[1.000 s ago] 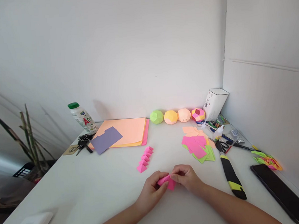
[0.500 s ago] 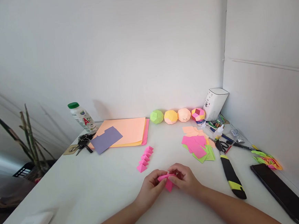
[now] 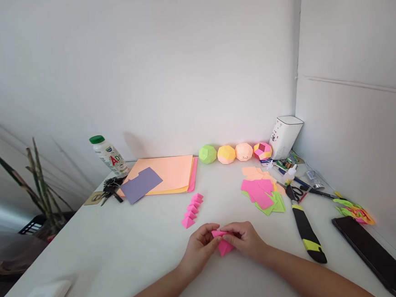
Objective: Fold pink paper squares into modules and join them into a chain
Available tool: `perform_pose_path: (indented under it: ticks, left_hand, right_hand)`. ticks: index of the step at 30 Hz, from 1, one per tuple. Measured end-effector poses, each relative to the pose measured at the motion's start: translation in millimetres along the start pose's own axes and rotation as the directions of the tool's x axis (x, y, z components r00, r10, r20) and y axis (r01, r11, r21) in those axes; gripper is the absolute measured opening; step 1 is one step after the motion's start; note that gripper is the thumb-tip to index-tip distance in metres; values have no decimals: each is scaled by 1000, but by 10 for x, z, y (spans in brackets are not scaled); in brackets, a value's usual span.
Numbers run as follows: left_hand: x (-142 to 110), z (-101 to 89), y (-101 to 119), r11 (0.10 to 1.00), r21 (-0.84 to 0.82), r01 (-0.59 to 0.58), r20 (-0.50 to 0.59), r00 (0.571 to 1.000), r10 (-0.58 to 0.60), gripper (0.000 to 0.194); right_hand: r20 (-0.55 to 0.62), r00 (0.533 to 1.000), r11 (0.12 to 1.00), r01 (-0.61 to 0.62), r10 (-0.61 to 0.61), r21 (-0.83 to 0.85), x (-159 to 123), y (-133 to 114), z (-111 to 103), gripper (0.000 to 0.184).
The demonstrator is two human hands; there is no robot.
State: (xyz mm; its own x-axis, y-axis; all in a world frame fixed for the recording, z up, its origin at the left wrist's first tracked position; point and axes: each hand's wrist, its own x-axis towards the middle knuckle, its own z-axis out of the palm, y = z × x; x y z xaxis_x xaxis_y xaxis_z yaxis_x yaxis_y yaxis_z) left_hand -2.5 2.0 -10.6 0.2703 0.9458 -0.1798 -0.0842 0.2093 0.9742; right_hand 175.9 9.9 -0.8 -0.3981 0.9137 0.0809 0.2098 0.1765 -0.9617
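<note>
A folded pink paper piece (image 3: pixel 225 248) is held between both hands above the front of the white table. My left hand (image 3: pixel 199 248) pinches its left side with thumb and fingers. On the other side, my right hand (image 3: pixel 246 239) is closed on its right part, the thumb pressing the front; the fingertips behind the paper are partly hidden. Just beyond my hands stands a row of folded pink paper pieces (image 3: pixel 193 210). To the right lies a pile of pink paper pieces (image 3: pixel 261 192) over green paper pieces (image 3: pixel 274 205), with peach paper pieces (image 3: pixel 254 173) behind.
Four-sided stacked sheets (image 3: pixel 167 173) and a purple card (image 3: pixel 142 184) lie back left, near a bottle (image 3: pixel 109 155) and keys (image 3: pixel 112 187). Paper balls (image 3: pixel 226 154) line the wall. A utility knife (image 3: pixel 307 233), glue bottle (image 3: pixel 289 175) and phone (image 3: pixel 374 253) lie right.
The pink paper has been turned in my fingers, so a broader face of it now shows below my thumbs. Both hands stay in nearly the same place.
</note>
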Motion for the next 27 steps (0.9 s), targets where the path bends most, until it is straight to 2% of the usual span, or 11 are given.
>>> perform_pose_path:
  ticks: [6, 18, 27]
  left_hand:
    - [30, -10, -31, 996, -17, -83, 15, 996, 84, 26]
    - [38, -16, -55, 998, -15, -61, 27, 998, 62, 23]
    - [14, 5, 40, 999, 19, -50, 38, 998, 49, 25]
  right_hand:
    - [-7, 999, 998, -38, 38, 51, 11, 16, -22, 22]
    - [55, 998, 997, -36, 32, 67, 22, 85, -37, 23]
    - [67, 998, 999, -14, 10, 51, 33, 53, -46, 20]
